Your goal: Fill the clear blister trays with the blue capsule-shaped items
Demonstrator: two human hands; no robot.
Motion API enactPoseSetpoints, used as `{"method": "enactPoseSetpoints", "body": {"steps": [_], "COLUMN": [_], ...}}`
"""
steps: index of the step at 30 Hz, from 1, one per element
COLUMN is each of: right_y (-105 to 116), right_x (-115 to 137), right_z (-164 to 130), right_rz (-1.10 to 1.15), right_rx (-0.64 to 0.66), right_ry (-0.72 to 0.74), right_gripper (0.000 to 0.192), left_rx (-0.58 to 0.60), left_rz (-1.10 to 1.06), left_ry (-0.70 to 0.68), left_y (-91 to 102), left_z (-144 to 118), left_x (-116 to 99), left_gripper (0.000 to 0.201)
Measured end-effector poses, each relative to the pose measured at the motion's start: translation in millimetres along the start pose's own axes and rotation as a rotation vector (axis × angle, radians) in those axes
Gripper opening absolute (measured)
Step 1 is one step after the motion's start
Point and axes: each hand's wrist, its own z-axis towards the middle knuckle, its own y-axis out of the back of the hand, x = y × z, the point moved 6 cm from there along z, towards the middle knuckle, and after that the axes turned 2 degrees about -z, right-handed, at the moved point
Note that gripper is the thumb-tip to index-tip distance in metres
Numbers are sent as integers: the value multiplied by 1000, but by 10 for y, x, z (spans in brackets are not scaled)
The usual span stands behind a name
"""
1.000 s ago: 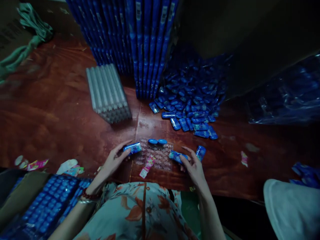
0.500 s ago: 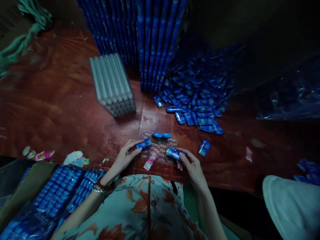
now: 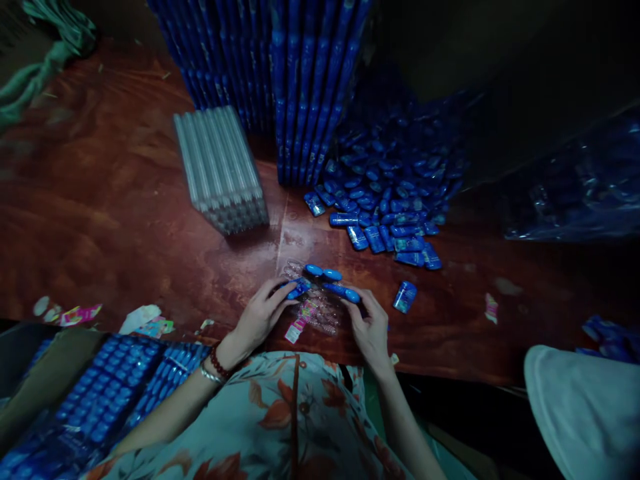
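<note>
Table [image 3: 125, 220] same; both hands [image 3: 315, 317] now pressing packs [image 3: 323, 288] into tray [image 3: 320, 313]

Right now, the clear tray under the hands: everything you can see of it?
The clear blister tray looks like thin transparent plastic with rows of small moulded pockets. It lies flat on the wooden table by the near edge. Two blue packs sit side by side at its far edge. The left hand and right hand each hold a blue pack over it. A pink label lies at its near-left part. Most pockets look unfilled.

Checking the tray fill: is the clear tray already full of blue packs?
No: the tray holds only a few blue packs along its far edge.
</note>
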Motion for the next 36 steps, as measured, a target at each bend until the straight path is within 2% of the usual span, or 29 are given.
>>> {"method": "enactPoseSetpoints", "body": {"steps": [6, 9, 12, 17, 20, 22, 26, 29, 31, 34, 36], "right_y": [-206, -237, -272, -376, -415, -421, -402, -375, -316, -121, 72], "right_x": [-29, -8, 84, 257, 302, 314, 307, 292, 283, 227, 140], "right_z": [79, 55, 57, 135, 161, 159, 158, 189, 205, 148, 41], "right_rz": [-178, -374, -623, -932, -999, -1004, -1010, -951, -894, -877, -902], "right_rx": [62, 128, 188, 271, 293, 286, 235, 203, 169, 129, 99], "right_ry": [170, 298, 374, 384, 357, 328, 213, 105, 47, -5, -3], "right_gripper": [25, 29, 29, 25, 23, 23, 22, 20, 26, 39, 35], "left_rx": [149, 239, 351, 562, 661, 684, 611, 497, 405, 249, 142], "left_rz": [75, 119, 170, 365, 412, 411, 377, 322, 267, 191, 155], "left_ry": [-97, -139, -191, -295, -285, -270, -249, -248, -229, -192, -179], "left_y": [-187, -229, -275, -367, -361, -342, -362, -435, -460, -373, -231], "left_z": [182, 212, 260, 398, 484, 518, 525, 491, 463, 445, 500], "left_x": [60, 82, 9, -166, -191, -193, -161, -76, 0, 58, 26], "left_gripper": [35, 38, 35, 30, 28, 29, 31, 33, 32, 24, 23]}}
